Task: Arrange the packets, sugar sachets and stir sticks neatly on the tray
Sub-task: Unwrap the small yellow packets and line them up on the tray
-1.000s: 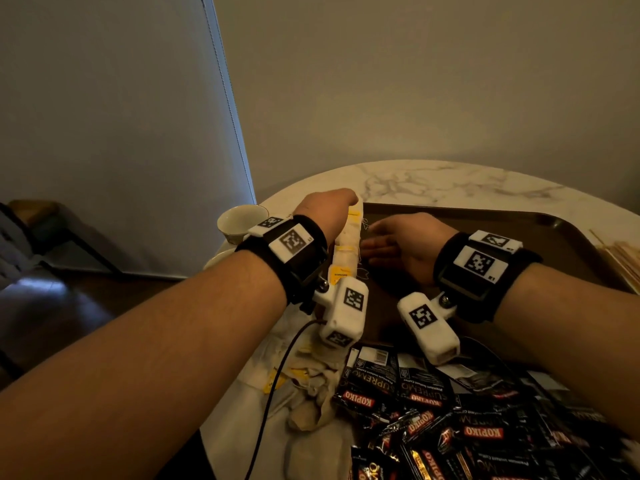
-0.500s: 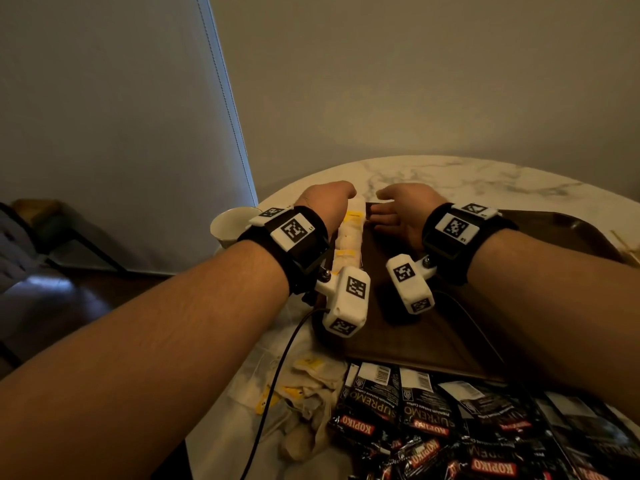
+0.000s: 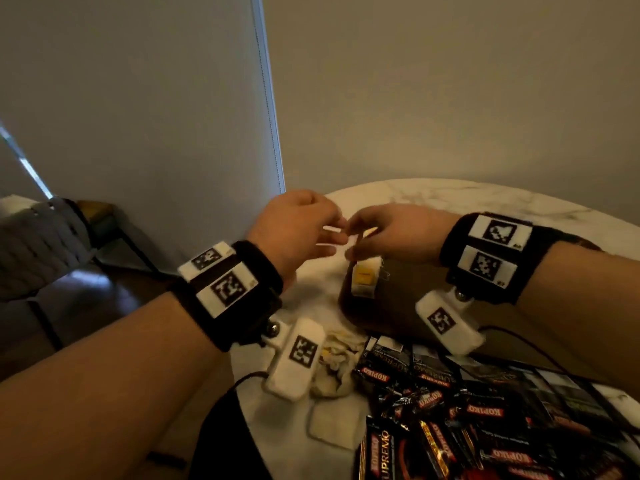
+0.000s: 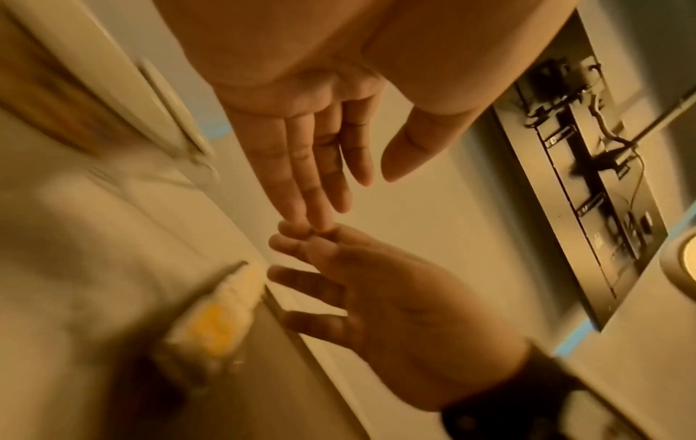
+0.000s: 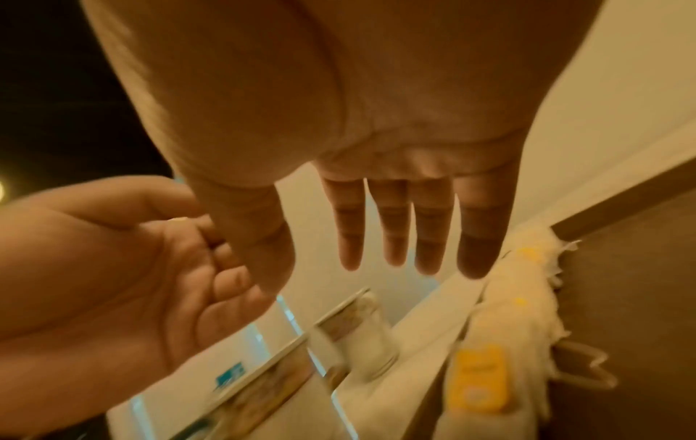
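My left hand (image 3: 301, 230) and right hand (image 3: 394, 233) hang in the air above the far left of the marble table, fingertips touching each other, and neither holds anything. The left wrist view shows my left hand's fingers (image 4: 301, 166) fairly straight. My right hand's fingers (image 5: 395, 232) are straight and spread. Below the right hand, a row of white and yellow sugar sachets (image 3: 363, 282) lies along the left edge of the brown tray (image 3: 381, 317). Several black coffee packets (image 3: 450, 410) are heaped near me. No stir sticks are in view.
Several loose sachets (image 3: 336, 368) lie crumpled on the marble table (image 3: 450, 195) left of the packets. The table's round edge drops off at the left, with a chair (image 3: 34, 244) and dark floor beyond. A cable (image 3: 242, 379) trails off the near edge from the left wrist.
Both hands have lifted off the sachet row they flanked and met fingertip to fingertip above it. The head view has swung left and up.
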`<state>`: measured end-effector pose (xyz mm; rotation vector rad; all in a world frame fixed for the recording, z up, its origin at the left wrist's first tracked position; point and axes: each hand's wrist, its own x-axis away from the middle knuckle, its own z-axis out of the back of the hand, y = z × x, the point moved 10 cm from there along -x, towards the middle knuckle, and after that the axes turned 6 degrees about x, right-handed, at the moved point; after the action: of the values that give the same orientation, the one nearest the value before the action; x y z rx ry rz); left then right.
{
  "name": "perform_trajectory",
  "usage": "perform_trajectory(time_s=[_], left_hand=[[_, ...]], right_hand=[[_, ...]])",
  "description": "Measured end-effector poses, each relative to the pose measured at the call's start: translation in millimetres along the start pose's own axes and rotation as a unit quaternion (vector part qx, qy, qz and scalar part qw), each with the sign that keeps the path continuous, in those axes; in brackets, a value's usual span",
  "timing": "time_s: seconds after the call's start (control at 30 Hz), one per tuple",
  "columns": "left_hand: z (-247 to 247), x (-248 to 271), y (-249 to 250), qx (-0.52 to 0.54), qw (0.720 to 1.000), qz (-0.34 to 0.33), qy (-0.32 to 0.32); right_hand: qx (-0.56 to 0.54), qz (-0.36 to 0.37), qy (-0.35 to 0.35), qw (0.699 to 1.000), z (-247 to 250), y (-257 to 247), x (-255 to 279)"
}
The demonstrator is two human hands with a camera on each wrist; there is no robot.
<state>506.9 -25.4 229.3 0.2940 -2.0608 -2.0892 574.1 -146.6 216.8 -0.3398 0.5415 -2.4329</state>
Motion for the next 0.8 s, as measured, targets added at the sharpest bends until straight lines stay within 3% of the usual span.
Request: perform_trajectory(time_s=[0.13,0.23,0.37,0.5,0.67,0.8], left_hand=[[41.5,36.4,-19.9,-0.099,0.995,0.010,0.006],[56.7,54.8,-44.7,-0.209,0.976,0.056,-0.032],[57.5,70.0,-62.0,-0.324,0.938,0.080,-0.091],[56.2,77.6,-66.5,-0.337,0.931,0.074,-0.121],[69.9,70.2,-71.6,-0.312,0.940,0.084,-0.113],[69.2,68.9,-84.1,-0.295,0.941,0.102,-0.134]], right_hand=[[0.062,0.035,-0.158,0.985,-53.2,-45.1,46.6],[0.191,0.062,-0.230,0.952,-87.7,-62.5,67.0],[0.332,0.090,-0.222,0.912,-109.6,-73.5,65.7],[0.389,0.090,-0.202,0.894,-118.6,-78.1,63.0],[0.389,0.094,-0.165,0.901,-120.0,-81.1,55.7],[0.315,0.070,-0.151,0.935,-109.4,-76.2,45.6]])
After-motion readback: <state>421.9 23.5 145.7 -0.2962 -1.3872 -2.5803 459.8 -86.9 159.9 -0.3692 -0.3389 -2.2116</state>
